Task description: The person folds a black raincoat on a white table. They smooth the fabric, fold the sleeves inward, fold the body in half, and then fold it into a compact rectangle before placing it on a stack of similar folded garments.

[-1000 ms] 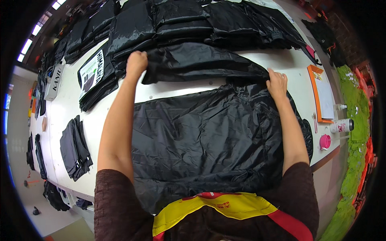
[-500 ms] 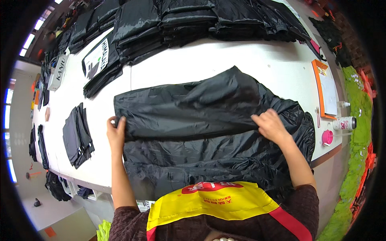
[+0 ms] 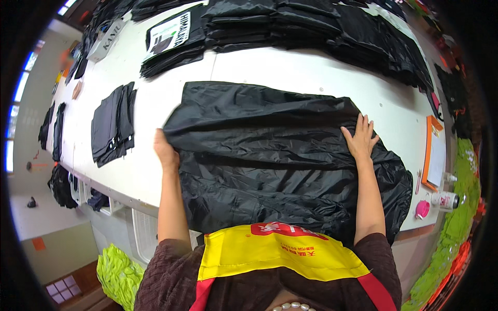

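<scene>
A shiny black garment (image 3: 270, 150) lies spread and wrinkled across the white table in front of me; I cannot tell its exact kind. At its left edge my left hand (image 3: 167, 150) is closed on the fabric, its fingertips partly hidden. My right hand (image 3: 360, 140) rests flat with spread fingers on the garment's upper right part. Left of the garment lies a small pile of folded dark cloth pieces (image 3: 113, 124).
Stacks of folded black garments (image 3: 306, 26) line the table's far side, beside a printed white bag (image 3: 168, 35). A white box (image 3: 105, 42) stands at far left. An orange-edged clipboard (image 3: 433, 153), a bottle (image 3: 446, 201) and a pink container (image 3: 423, 209) are at right.
The garment's far layer has been laid out flatter and further away. My right hand has moved away from me and opened from a pinch; my left hand remains at the left edge.
</scene>
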{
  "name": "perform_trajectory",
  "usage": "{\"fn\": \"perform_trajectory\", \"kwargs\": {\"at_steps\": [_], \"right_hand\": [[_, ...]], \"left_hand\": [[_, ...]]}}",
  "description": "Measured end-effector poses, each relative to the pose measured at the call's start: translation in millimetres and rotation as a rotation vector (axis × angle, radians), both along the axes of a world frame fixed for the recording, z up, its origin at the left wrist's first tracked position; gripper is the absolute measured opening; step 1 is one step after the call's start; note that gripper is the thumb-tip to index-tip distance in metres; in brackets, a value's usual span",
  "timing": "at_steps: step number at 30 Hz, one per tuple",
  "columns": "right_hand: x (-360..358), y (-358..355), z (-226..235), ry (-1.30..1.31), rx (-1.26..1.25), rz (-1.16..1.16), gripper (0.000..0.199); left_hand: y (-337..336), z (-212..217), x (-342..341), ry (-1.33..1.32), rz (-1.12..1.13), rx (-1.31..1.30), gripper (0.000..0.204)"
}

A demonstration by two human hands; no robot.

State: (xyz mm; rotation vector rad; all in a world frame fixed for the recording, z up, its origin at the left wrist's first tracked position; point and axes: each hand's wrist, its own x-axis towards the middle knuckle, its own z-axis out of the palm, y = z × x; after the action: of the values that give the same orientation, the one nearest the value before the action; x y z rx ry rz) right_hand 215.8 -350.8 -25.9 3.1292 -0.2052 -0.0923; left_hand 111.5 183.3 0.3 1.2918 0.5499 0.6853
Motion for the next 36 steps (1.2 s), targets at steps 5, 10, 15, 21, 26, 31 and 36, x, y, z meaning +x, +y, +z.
{"fn": "perform_trajectory", "kwargs": {"at_steps": [5,10,15,21,26,31,36], "right_hand": [[-9,-20,-5,0.038,-0.005,0.106,0.085],[-25,-1,43,0.071,-0.268,0.069,0.082],[-45,-61,2,0.066,-0.147,-0.226,0.084],[-47,-58,32,0.071,-0.179,-0.202,0.082],[-75,-85,22,0.143,-0.268,-0.276,0.079],[-77,-95,4,0.103,-0.154,-0.309,0.078],[-70,-86,19,0.204,-0.125,-0.351,0.083]], "left_hand": [[11,-12,-18,0.582,-0.315,-0.271,0.068],[35,12,31,0.820,-0.589,0.093,0.059],[15,40,70,0.346,-0.438,0.016,0.036],[9,-19,80,0.432,-0.213,0.287,0.041],[-25,18,44,0.592,-0.031,0.564,0.044],[-7,0,43,0.436,-0.005,0.775,0.040],[-5,-38,70,0.719,-0.061,1.360,0.037]]}}
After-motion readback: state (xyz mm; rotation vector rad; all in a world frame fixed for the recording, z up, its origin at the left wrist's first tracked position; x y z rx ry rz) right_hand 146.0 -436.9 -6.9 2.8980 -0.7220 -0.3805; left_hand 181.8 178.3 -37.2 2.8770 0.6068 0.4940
